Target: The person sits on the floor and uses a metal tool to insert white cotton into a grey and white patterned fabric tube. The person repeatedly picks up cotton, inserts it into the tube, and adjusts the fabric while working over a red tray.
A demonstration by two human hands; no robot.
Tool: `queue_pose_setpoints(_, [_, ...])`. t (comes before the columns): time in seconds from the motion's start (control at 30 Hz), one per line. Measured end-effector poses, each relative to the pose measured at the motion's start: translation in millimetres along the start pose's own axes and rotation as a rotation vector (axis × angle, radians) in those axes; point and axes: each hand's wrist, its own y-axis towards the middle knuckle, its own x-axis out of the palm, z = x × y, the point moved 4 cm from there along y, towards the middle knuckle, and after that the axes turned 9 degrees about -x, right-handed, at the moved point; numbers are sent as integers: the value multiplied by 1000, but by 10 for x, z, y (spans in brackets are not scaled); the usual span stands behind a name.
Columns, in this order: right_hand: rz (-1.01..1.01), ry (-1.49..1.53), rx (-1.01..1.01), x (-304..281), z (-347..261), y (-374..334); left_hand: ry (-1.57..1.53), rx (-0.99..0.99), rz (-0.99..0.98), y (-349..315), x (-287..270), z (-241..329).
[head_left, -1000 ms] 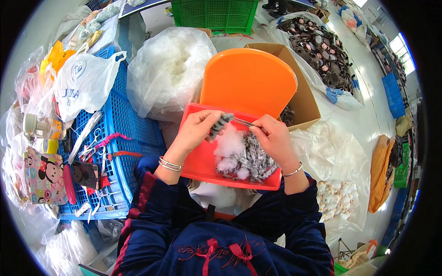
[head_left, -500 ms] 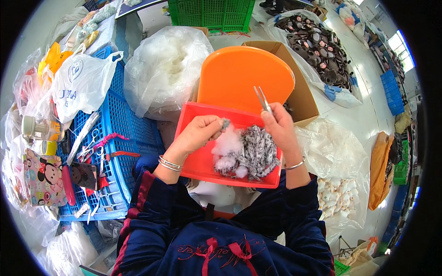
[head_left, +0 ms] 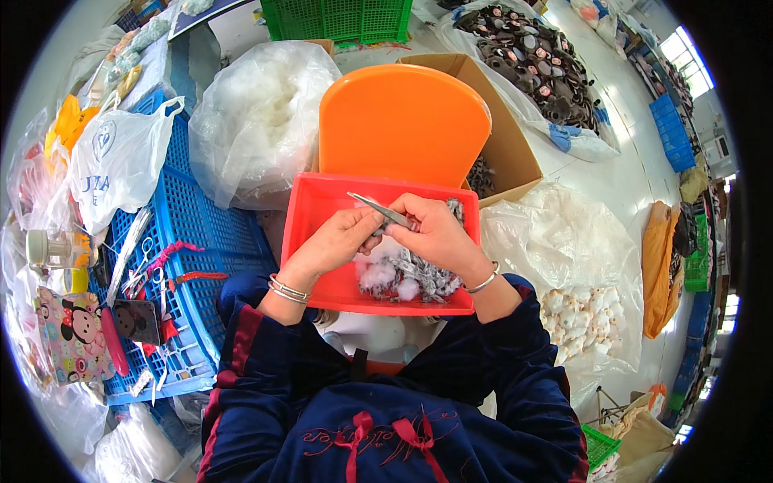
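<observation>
Metal tweezers (head_left: 377, 208) are gripped in my right hand (head_left: 439, 233), their tips pointing to the far left, above the fingers of my left hand (head_left: 342, 240). My left fingers are pinched over a small grey fuzzy piece, now mostly hidden between the two hands. Both hands meet over a red tray (head_left: 302, 211). Inside it lie a tuft of white stuffing (head_left: 385, 272) and a heap of grey-and-white fuzzy pieces (head_left: 431, 282), partly covered by my right hand.
An orange chair back (head_left: 403, 121) rises behind the tray, beside an open cardboard box (head_left: 515, 157). Left stand a bag of white stuffing (head_left: 262, 113) and a blue crate (head_left: 213, 241) bearing scissors (head_left: 157, 278) and a phone (head_left: 138, 322). Right lies a plastic sheet with small white pieces (head_left: 584, 318).
My right hand has come left and down to meet my left hand, swinging the tweezers from upright to nearly level. My left hand still pinches the piece; the whole view has shifted slightly.
</observation>
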Motion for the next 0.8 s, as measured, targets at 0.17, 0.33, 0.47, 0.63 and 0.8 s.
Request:
queue_pose_setpoints(0.17, [201, -270, -39, -394, -167, 7, -26, 74, -140, -31, -33, -9])
queue_pose_setpoints(0.33, [490, -274, -126, -914, 57, -134, 59, 153, -136, -52, -97, 99])
queue_pose_setpoints(0.47, [671, -85, -85, -1206, 54, -177, -18, 161, -128, -31, -158, 58])
queue_pose_setpoints(0.63, [1118, 1, -188, -1760, -40, -255, -50, 90, -89, -29, -112, 56])
queue_pose_setpoints(0.8, [997, -244, 190, -2161, 507, -267, 1, 76, -68, 24, -145, -11])
